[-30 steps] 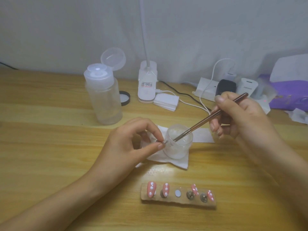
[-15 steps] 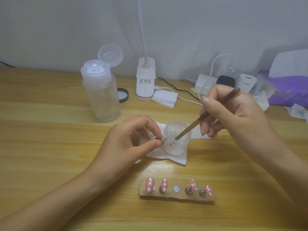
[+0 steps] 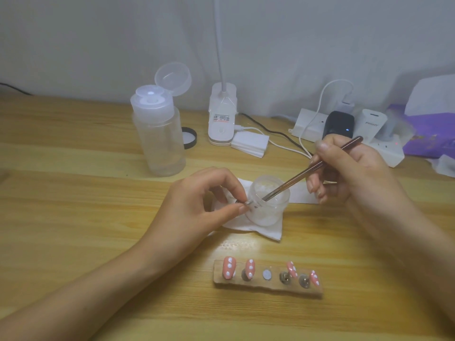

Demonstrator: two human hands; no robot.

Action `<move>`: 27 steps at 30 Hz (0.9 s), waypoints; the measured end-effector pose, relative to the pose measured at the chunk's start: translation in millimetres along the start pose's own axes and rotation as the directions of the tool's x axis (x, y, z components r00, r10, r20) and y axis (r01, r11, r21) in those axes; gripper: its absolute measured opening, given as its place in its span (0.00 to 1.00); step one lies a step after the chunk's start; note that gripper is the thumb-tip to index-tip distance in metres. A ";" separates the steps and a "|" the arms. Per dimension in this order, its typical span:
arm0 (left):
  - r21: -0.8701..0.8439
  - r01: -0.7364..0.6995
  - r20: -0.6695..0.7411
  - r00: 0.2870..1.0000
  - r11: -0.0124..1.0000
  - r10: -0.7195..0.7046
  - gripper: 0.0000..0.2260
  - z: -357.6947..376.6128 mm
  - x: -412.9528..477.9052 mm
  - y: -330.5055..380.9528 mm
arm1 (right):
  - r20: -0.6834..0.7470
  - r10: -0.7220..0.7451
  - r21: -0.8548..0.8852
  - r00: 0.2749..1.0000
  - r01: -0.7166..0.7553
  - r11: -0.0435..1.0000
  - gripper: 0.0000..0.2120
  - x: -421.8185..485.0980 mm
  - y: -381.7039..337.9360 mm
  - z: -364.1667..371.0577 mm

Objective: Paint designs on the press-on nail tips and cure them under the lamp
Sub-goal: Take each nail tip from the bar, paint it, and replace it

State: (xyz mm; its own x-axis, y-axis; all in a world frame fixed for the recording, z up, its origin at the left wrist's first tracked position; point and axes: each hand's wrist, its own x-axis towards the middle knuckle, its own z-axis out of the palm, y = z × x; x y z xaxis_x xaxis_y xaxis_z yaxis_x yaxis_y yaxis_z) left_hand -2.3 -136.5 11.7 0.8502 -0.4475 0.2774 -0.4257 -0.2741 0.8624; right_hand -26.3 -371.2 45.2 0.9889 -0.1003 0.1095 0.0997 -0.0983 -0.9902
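Head view. Little has changed over the last second. My right hand (image 3: 352, 173) has rocked the brush (image 3: 307, 168) steeper and back again, with the bristle end staying inside the open jar (image 3: 267, 207) at mid-frame. My left hand (image 3: 197, 207) has not left the jar's rim. I judge this as swishing the brush to rinse or load it, can't tell which. No paint is going on a tip right now, and curing has not begun.

Fingers: my right fingers (image 3: 325, 150) are closed round the brush handle in a pen grip, and the handle's end pokes out toward the upper right. My left thumb and forefinger are pinched tight on a small piece (image 3: 242, 203) that looks metallic and touches the jar's left rim. My other left fingers are curled loosely. It is probably the stud for the missing tip, but too small to tell.

Nail tips (image 3: 229, 267): four pink ones with white dots stand on the wooden holder (image 3: 268, 286) at lower centre of the desk (image 3: 73, 217), well apart from both hands. The holder's middle slot shows only a bare white pad. The jar sits on a tissue (image 3: 268, 230). The lamp (image 3: 221, 116) base is at upper centre by the wall, its head out of frame. Left of it is a clear bottle (image 3: 160, 143) with its cap flipped up.
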 end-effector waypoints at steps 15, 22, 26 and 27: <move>-0.025 0.004 -0.013 1.000 1.000 -0.004 0.08 -0.3 -0.3 -3.5 | -0.021 -0.028 0.154 0.999 0.031 0.988 0.12 5.5 -1.2 -13.8; -0.020 0.007 -0.011 1.000 1.000 -0.007 0.08 -0.4 -0.1 -2.7 | 0.031 -0.225 -0.118 0.974 0.227 0.967 0.14 -1.3 -7.3 -4.8; -0.035 0.009 -0.005 1.000 0.999 -0.009 0.07 -0.2 -0.5 -1.8 | 0.087 -0.230 -0.172 0.969 0.242 0.955 0.14 -7.3 -9.4 4.2; -0.034 0.006 -0.006 1.000 0.999 -0.006 0.08 -0.1 -0.5 -1.7 | 0.096 -0.221 -0.178 0.970 0.236 0.955 0.14 -8.2 -9.6 5.3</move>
State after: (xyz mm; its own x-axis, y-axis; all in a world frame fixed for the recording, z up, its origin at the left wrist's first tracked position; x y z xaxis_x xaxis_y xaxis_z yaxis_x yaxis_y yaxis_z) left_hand -2.0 -135.8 10.2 0.8547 -0.4407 0.2743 -0.4097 -0.2482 0.8778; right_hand -34.8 -364.2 53.3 0.9482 0.0194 0.3171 0.3086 -0.2938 -0.9047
